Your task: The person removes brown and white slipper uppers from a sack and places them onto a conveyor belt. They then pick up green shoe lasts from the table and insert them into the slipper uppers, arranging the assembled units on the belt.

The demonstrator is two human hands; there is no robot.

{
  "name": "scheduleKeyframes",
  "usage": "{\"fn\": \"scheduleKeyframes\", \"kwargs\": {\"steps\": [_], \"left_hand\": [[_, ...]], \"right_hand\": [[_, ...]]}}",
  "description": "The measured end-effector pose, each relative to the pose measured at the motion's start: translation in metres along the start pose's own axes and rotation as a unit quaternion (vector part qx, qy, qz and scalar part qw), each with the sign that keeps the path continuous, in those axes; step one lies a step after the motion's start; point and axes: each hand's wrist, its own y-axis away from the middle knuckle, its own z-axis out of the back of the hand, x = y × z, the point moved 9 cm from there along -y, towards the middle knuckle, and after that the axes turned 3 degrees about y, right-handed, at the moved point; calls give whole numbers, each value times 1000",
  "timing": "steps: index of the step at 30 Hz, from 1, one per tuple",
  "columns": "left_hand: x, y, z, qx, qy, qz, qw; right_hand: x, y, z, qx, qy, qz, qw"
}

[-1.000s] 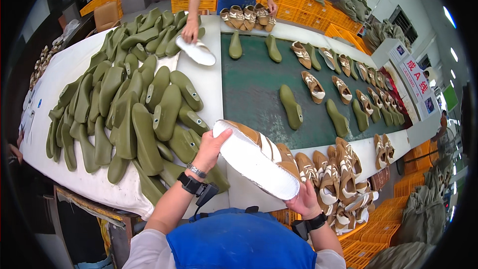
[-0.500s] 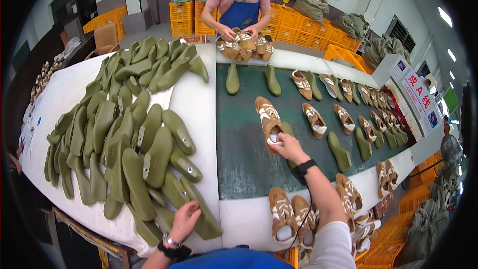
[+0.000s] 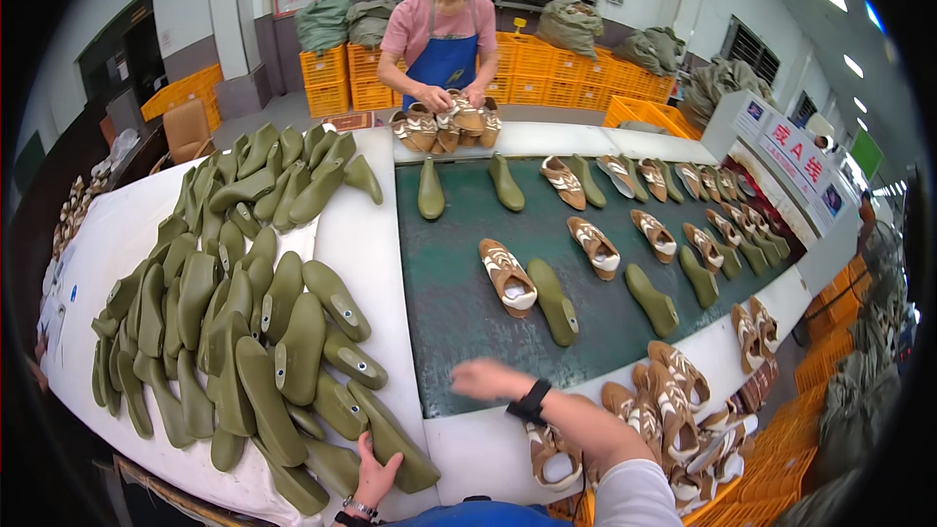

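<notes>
My left hand (image 3: 376,475) has thumb and forefinger apart at the near end of the pile of olive-green shoe lasts, beside a long last (image 3: 393,437); whether it touches that last I cannot tell. Over the near left part of the dark green belt, my right hand (image 3: 491,380) is blurred, its fingers reaching left with nothing seen in them. Beyond it a brown sneaker with white stripes (image 3: 508,278) lies on the belt, and a green last (image 3: 553,303) lies just to its right.
More sneakers and lasts run in rows along the belt (image 3: 459,332) to the right. Sneakers (image 3: 673,400) are heaped at the near right edge. Across the table a person in a blue apron handles several sneakers (image 3: 444,125). Orange crates (image 3: 551,63) stand behind.
My right hand has let go of the brown sneaker, now lying on the belt, and moved toward me and left. My left hand's thumb and forefinger have spread. The view has shifted.
</notes>
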Motion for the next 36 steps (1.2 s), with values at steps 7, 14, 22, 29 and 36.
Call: {"fn": "scheduleKeyframes", "kwargs": {"steps": [7,14,22,29,36], "left_hand": [[-3,4,-21,56,140,73,986],[-84,39,-73,241,-155,-263,921],[-73,30,-91,331,-8,-108,937],[-75,26,-11,152,-75,-154,974],[-80,55,64,-33,-310,-276,909]], "right_hand": [[64,43,-172,48,-117,-164,978],[55,118,-139,-73,-283,-369,882],[90,122,-122,-98,79,-270,955],[60,123,-54,-247,-133,-270,921],[-9,42,67,-241,-78,-261,932]]}}
